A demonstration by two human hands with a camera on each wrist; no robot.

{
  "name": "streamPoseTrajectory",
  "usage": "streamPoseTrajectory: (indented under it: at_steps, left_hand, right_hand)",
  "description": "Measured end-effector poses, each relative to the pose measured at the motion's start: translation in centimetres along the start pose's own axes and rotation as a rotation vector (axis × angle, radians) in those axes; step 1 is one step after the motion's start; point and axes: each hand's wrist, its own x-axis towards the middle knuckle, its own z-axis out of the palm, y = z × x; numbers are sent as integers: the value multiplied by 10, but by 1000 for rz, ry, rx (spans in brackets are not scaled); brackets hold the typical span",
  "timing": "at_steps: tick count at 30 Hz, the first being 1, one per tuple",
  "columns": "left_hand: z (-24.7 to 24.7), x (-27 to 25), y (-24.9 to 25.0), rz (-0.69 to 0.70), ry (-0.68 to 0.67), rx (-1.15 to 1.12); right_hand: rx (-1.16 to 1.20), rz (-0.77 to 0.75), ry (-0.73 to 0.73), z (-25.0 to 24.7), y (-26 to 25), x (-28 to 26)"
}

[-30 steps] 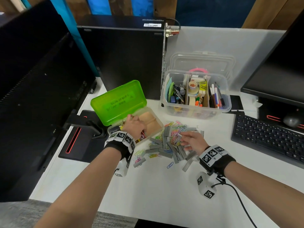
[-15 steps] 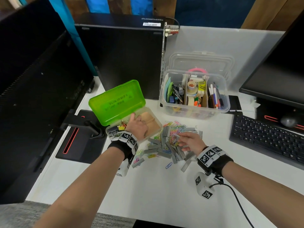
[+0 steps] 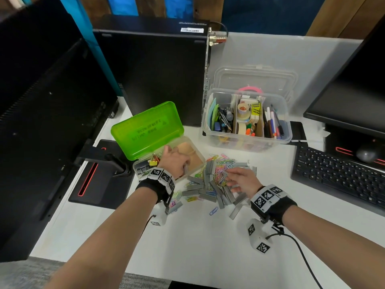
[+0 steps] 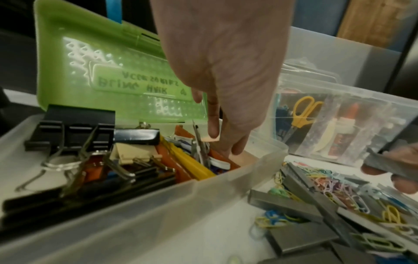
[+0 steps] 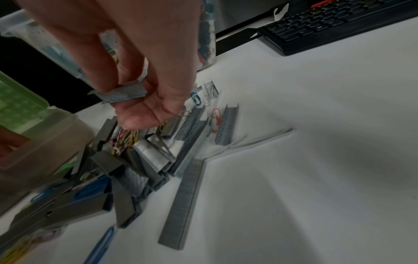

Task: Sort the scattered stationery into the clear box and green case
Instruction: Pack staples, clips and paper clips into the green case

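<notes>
Reaching into the open green case [image 3: 145, 130] at about ten o'clock on the white bench [image 3: 198, 243], the left hand [image 3: 176, 161] points its straight fingers down among the binder clips [image 4: 74, 135] and coloured bits inside, gripping nothing that shows. Just beside the case, at centre, lies a heap of grey staple strips [image 3: 210, 184] tangled with coloured paper clips [image 3: 221, 165]. Above that heap, the right hand [image 3: 242, 179] pinches one short staple strip [image 5: 123, 93] between thumb and curled fingertips. At one o'clock stands the clear box [image 3: 246, 119], lid off, packed with pens, tape and scissors.
</notes>
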Motion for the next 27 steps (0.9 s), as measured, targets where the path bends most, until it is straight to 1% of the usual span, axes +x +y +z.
streamPoseTrajectory:
  at_steps: [3, 5, 7, 9, 13, 16, 19, 25, 27]
  left_hand:
    - [2, 2, -1, 4, 5, -20]
    - [1, 1, -2, 22, 12, 29]
    - [1, 2, -2, 77, -29, 70]
    - [2, 2, -3, 119, -99, 89]
    - [-1, 1, -5, 102, -163, 129]
    - [-3, -2, -7, 99, -163, 169]
    - [-4, -5, -7, 96, -137, 155]
    - [-2, -8, -9, 72, -165, 121]
    - [-2, -13, -6, 65, -121, 113]
  right_hand:
    - [-7, -2, -7, 1, 0, 1]
    - [-12, 0, -14, 1, 1, 1]
    - [-24, 0, -19, 0, 2, 1]
    - [-31, -1, -17, 0, 2, 1]
    - [-34, 2, -17, -1, 3, 0]
    - [-41, 1, -19, 0, 2, -1]
    - [-35, -2, -19, 2, 1, -1]
    - [-21, -30, 3, 1, 0, 0]
    - [-29, -35, 26, 1, 2, 0]
